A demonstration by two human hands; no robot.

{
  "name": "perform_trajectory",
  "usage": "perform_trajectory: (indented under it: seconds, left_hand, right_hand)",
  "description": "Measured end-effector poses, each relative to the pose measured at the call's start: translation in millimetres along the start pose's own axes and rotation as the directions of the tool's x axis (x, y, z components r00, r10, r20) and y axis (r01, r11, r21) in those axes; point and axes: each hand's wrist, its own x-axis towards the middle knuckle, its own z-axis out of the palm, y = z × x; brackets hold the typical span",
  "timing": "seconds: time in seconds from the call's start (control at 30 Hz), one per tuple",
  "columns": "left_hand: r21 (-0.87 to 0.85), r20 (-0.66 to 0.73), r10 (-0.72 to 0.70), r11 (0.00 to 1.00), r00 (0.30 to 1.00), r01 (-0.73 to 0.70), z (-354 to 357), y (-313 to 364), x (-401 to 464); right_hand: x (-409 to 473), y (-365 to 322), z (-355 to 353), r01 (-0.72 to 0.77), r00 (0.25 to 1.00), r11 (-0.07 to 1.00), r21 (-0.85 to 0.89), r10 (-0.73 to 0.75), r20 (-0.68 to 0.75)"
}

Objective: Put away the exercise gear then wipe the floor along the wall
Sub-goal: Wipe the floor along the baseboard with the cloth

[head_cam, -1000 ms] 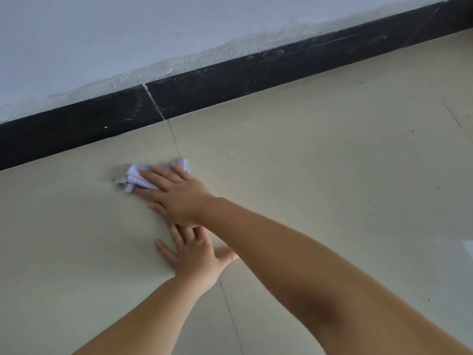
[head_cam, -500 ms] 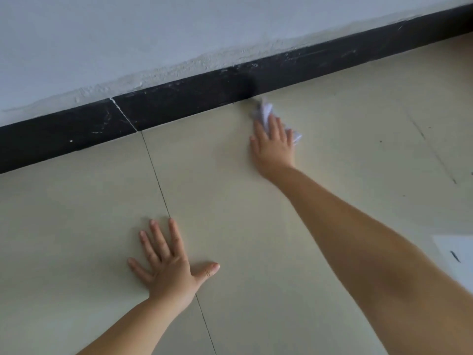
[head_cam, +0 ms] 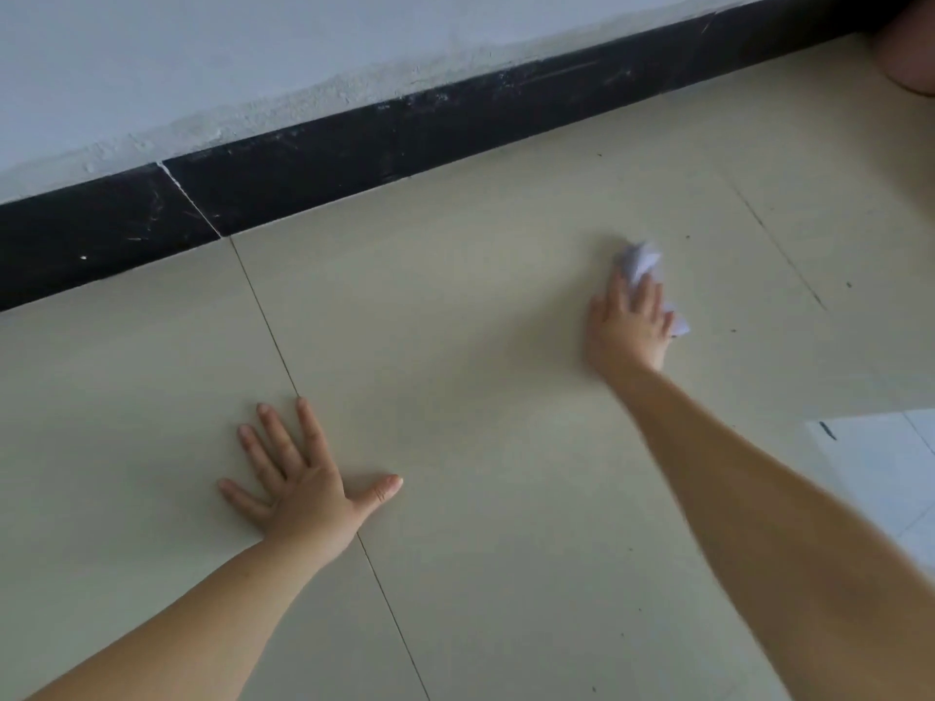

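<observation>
The straight fingers [head_cam: 638,301] of the right hand [head_cam: 627,332] lie close together and press flat on a crumpled white cloth [head_cam: 638,261], pinning it to the beige tiled floor [head_cam: 480,306]. The cloth sticks out beyond the fingertips toward the wall and shows again as a small corner at the hand's right edge; the rest is hidden under the palm. The hand is slightly blurred. Its bare forearm stretches back toward the lower right corner of the view, extended well forward. The cloth sits on the floor apart from the black baseboard [head_cam: 324,164], which runs diagonally under a pale wall [head_cam: 202,58]. The left hand [head_cam: 303,485] lies palm down on the floor nearer the person, fingers spread wide and straight, thumb pointing right, holding nothing. It covers a thin grout line [head_cam: 263,316] that runs from the baseboard toward the viewer. A white sheet [head_cam: 880,468] with a dark mark lies at the right edge.
</observation>
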Motion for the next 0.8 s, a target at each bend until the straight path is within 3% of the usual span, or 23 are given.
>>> perform_trajectory:
  seconds: [0.07, 0.1, 0.17, 0.2, 0.23, 0.27, 0.3, 0.37, 0.4, 0.43, 0.5, 0.53, 0.57, 0.63, 0.7, 0.77, 0.8]
  left_hand:
    - [-0.009, 0.009, 0.024, 1.0, 1.0, -0.024, -1.6, -0.9, -0.6]
    - [-0.014, 0.009, 0.035, 0.999, 0.999, -0.035, -2.1, -1.8, -0.7]
    - [-0.021, 0.014, 0.052, 0.998, 0.999, -0.051, -3.7, -4.3, -1.0]
    - [-0.016, 0.025, 0.063, 0.998, 0.998, -0.063, -4.7, -6.8, -1.1]
    - [-0.004, 0.04, 0.079, 0.997, 0.996, -0.079, -6.0, -10.2, -1.1]
    - [0.013, 0.053, 0.1, 0.995, 0.994, -0.1, -7.2, -14.4, -0.4]
    - [0.031, 0.068, 0.123, 0.992, 0.99, -0.125, -8.6, -18.5, 0.6]
    - [0.045, 0.104, 0.155, 0.986, 0.982, -0.16, -12.9, -25.2, 1.5]
    - [0.042, 0.119, 0.161, 0.985, 0.98, -0.167, -15.2, -27.2, 1.8]
    - [0.036, 0.13, 0.16, 0.986, 0.979, -0.166, -17.9, -28.2, 1.5]
    - [0.025, 0.146, 0.152, 0.987, 0.978, -0.157, -21.9, -27.6, 1.5]
    - [0.02, 0.148, 0.153, 0.987, 0.977, -0.157, -22.6, -27.2, 1.7]
    - [0.013, 0.145, 0.157, 0.987, 0.977, -0.16, -22.5, -27.0, 2.0]
    - [0.018, 0.126, 0.164, 0.986, 0.978, -0.168, -21.2, -30.2, 3.7]
    - [0.012, 0.077, 0.182, 0.983, 0.98, -0.184, -22.9, -34.8, 6.1]
    - [-0.078, 0.018, 0.228, 0.971, 0.973, -0.226, -29.0, -39.3, 8.6]
    - [-0.138, -0.002, 0.252, 0.958, 0.968, -0.25, -32.5, -43.2, 9.4]
  right_hand:
    - [-52.4, -45.6, 28.3, 0.269, 0.963, 0.963, 0.016, -0.268, -0.031]
    - [-87.3, -68.4, 43.1, 0.444, 0.896, 0.896, 0.019, -0.444, -0.003]
    - [-148.9, -96.8, 55.7, 0.774, 0.625, 0.633, 0.016, -0.767, 0.147]
    - [-159.1, -96.3, 54.9, 0.864, 0.481, 0.502, 0.039, -0.846, 0.229]
    - [-151.6, -86.6, 47.9, 0.907, 0.386, 0.416, 0.064, -0.883, 0.268]
    - [-133.8, -69.8, 39.6, 0.913, 0.376, 0.404, 0.064, -0.89, 0.259]
    - [-112.4, -47.6, 31.9, 0.891, 0.433, 0.453, 0.039, -0.872, 0.227]
    - [-64.2, 12.2, 13.3, 0.697, 0.713, 0.717, 0.0, -0.693, 0.103]
    - [-43.4, 48.0, 2.1, 0.509, 0.86, 0.861, -0.02, -0.506, 0.067]
    - [-30.6, 78.5, -11.4, 0.273, 0.961, 0.962, -0.002, -0.273, 0.053]
    - [-28.5, 103.5, -23.9, -0.065, 0.996, 0.998, 0.028, 0.063, 0.06]
    - [-38.8, 97.8, -18.7, -0.069, 0.997, 0.998, -0.002, 0.069, 0.032]
    - [-56.1, 85.2, -8.3, 0.047, 0.998, 0.998, -0.042, -0.049, -0.042]
    - [-111.5, 38.8, 17.5, 0.414, 0.903, 0.904, -0.111, -0.423, -0.072]
    - [-190.6, -4.9, 54.1, 0.757, 0.652, 0.648, -0.087, -0.757, 0.033]
    - [-253.3, -30.5, 60.0, 0.905, 0.415, 0.426, -0.009, -0.878, 0.24]
    - [-258.5, -29.3, 56.9, 0.931, 0.352, 0.365, -0.019, -0.881, 0.316]
